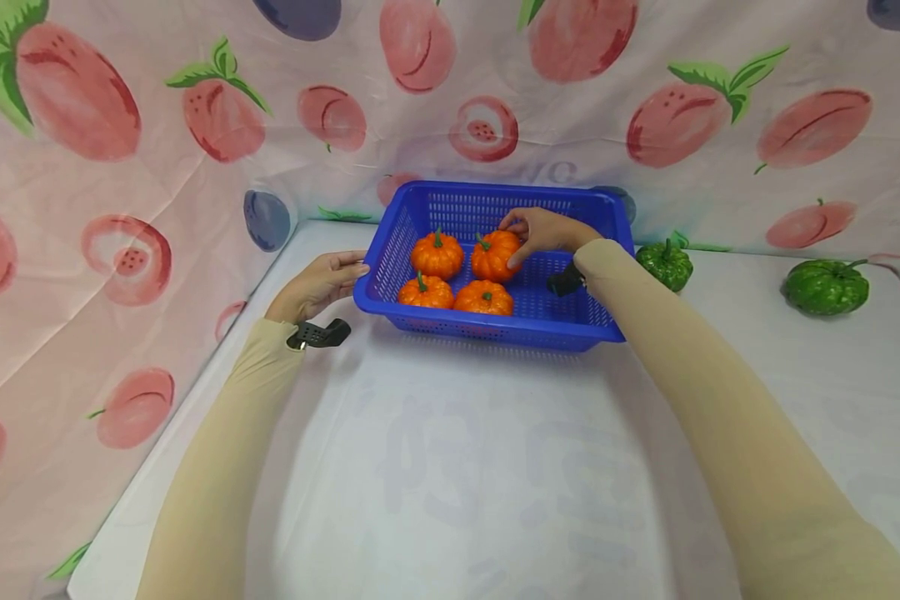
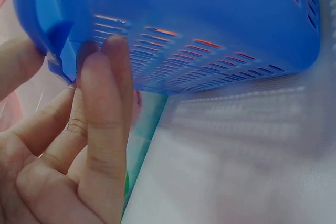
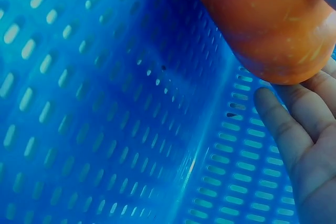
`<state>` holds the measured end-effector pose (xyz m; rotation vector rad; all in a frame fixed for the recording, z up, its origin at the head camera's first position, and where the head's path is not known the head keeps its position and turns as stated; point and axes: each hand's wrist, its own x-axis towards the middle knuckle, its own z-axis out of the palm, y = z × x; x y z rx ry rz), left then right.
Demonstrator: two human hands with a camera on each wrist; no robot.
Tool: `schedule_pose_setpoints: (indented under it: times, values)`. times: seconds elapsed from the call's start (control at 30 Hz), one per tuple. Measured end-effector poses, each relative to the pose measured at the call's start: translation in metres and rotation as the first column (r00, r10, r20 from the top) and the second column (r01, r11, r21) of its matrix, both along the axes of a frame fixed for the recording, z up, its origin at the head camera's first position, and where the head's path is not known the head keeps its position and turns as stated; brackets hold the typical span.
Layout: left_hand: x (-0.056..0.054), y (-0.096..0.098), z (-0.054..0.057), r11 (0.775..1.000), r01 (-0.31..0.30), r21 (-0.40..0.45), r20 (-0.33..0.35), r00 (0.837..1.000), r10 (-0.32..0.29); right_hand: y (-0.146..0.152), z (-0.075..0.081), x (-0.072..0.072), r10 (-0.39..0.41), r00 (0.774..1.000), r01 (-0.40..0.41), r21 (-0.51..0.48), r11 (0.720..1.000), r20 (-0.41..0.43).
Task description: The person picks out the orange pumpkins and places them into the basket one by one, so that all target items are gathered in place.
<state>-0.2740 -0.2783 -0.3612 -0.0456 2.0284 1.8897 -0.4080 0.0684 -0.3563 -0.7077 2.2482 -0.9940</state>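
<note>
A blue plastic basket [image 1: 495, 327] with slotted walls stands at the back of the table, with several small orange pumpkins inside. My left hand [image 1: 318, 283] grips its left rim. Seen from the left wrist, the thumb is at the rim [image 2: 31, 19] and the fingers [image 2: 102, 119] reach up under it, against the outer wall. Inside the basket, my right hand [image 1: 543, 232] holds the back right pumpkin [image 1: 492, 257] between thumb and fingers. Close up in the right wrist view, fingers [image 3: 310, 106] curve beneath this pumpkin [image 3: 273, 24]. Other pumpkins [image 1: 437, 255] sit to its left and in front.
Just right of the basket, partly behind the right sleeve, lies a green pumpkin [image 1: 666, 265]. A second green pumpkin [image 1: 827, 287] rests farther right on the white tabletop [image 1: 450, 467]. A fruit-printed curtain [image 1: 570, 125] hangs behind the table and along its left side.
</note>
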Motion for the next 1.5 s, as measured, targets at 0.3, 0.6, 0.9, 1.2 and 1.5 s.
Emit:
schedule_pose_setpoints:
  times: [0.3,0.6,0.9,1.2,1.5]
  values:
    - [0.0001,0.0012,-0.0004,1.000,-0.001,-0.017,-0.004,1.000,0.001,-0.0018,-0.0008,-0.0035,-0.018,1.000,0.018,0.027,0.999,0.010]
    - [-0.0005,0.0000,-0.0002,1.000,0.005,-0.022,-0.006,1.000,-0.005,0.0015,-0.0006,-0.0052,-0.004,1.000,0.005,0.042,0.999,-0.013]
    - [-0.0008,0.0006,0.0008,1.000,0.000,-0.019,0.002,1.000,0.000,0.0013,-0.0039,-0.0077,0.021,0.999,-0.019,0.086,0.996,-0.024]
    - [-0.0014,0.0002,0.0011,1.000,0.001,-0.012,0.005,1.000,-0.001,0.0000,-0.0048,-0.0056,0.046,0.999,-0.045,0.075,0.996,-0.010]
    - [-0.0004,0.0010,0.0009,1.000,0.000,-0.017,0.012,1.000,0.000,-0.0014,-0.0054,-0.0038,0.037,0.999,-0.036,0.108,0.993,-0.006]
